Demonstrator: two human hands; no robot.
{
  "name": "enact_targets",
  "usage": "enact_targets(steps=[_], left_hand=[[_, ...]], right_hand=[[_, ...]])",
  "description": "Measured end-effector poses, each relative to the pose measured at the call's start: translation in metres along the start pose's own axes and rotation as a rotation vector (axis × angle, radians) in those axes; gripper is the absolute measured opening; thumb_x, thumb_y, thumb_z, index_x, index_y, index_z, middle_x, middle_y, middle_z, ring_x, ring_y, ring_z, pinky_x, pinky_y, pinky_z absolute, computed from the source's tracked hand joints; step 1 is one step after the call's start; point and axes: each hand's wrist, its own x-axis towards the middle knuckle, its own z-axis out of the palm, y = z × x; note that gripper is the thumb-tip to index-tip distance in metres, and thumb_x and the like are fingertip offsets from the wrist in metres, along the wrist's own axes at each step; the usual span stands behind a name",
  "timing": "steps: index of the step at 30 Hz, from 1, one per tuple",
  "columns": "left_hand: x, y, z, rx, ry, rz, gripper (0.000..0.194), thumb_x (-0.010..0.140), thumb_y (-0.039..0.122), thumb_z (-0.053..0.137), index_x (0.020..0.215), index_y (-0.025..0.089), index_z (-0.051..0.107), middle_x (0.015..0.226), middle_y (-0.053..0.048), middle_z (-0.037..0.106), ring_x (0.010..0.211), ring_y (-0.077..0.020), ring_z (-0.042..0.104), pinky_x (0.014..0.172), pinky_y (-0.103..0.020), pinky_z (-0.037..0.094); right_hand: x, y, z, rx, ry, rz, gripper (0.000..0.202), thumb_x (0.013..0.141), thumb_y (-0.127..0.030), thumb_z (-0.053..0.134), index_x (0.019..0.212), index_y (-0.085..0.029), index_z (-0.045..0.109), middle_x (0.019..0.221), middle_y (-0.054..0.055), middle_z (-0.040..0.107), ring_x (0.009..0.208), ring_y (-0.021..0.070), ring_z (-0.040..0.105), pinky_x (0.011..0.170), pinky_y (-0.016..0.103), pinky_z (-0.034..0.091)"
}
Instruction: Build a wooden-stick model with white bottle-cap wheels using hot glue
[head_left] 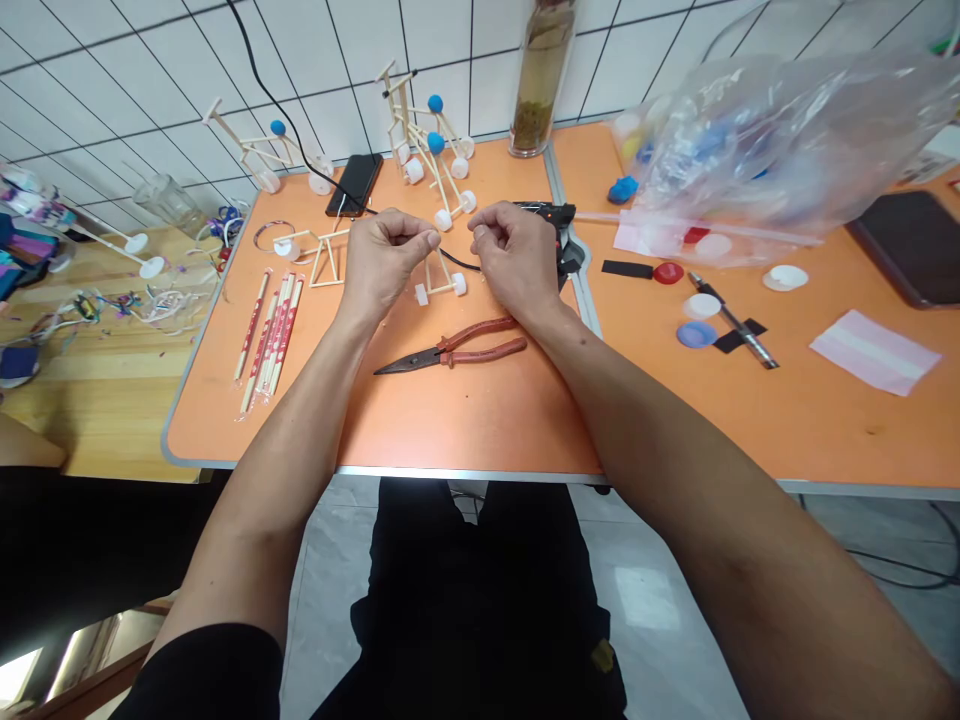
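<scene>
My left hand (386,262) is raised over the middle of the orange table (465,430), thumb and fingers pinched together; anything between them is too small to make out. Facing it, my right hand (517,255) is also pinched, its contents hidden. A small stick frame with white wheels (437,283) stands between and just below the hands. Left of my left hand lies another stick frame (326,262). Pliers with red handles (457,350) rest in front of the hands. A black tool, perhaps a glue gun (559,215), lies partly hidden behind my right hand.
Wrapped sticks (279,335) lie at the left. Stick models with blue balls (436,143), a phone (355,185) and a tall bottle (541,80) stand or lie at the back. A plastic bag (780,140), coloured discs (697,334) and a pen (739,325) are at the right.
</scene>
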Motion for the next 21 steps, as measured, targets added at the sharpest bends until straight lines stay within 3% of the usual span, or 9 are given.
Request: enact_targets(steps=[5,12,21], left_hand=[[-0.0007,-0.0012,-0.0017,-0.003,-0.003,-0.008,0.02,0.078,0.024,0.098,0.075,0.024,0.078,0.071,-0.001,0.073,0.064,-0.014,0.062,0.051,-0.025,0.044],[-0.0003,-0.0015,0.0025,-0.013,0.009,0.001,0.02,0.078,0.017,0.093,0.07,0.024,0.077,0.068,-0.001,0.071,0.064,-0.0148,0.064,0.053,-0.028,0.045],[-0.0016,0.0052,0.0029,-0.073,-0.006,-0.025,0.025,0.073,0.018,0.1,0.069,0.023,0.076,0.069,0.0,0.072,0.063,-0.0134,0.062,0.053,-0.027,0.042]], right_hand=[[-0.001,-0.0025,0.0016,0.016,0.007,0.003,0.016,0.106,-0.043,0.069,0.099,-0.03,0.075,0.084,0.002,0.077,0.084,0.0253,0.072,0.09,0.044,0.065],[-0.0031,-0.0045,0.0017,0.009,0.001,-0.004,0.009,0.102,-0.027,0.067,0.098,-0.027,0.074,0.083,0.002,0.074,0.082,0.0239,0.071,0.091,0.044,0.061],[-0.0064,-0.0094,0.0,0.014,0.035,-0.016,0.012,0.099,-0.025,0.064,0.099,-0.028,0.075,0.084,0.001,0.077,0.076,0.0222,0.071,0.081,0.039,0.058]])
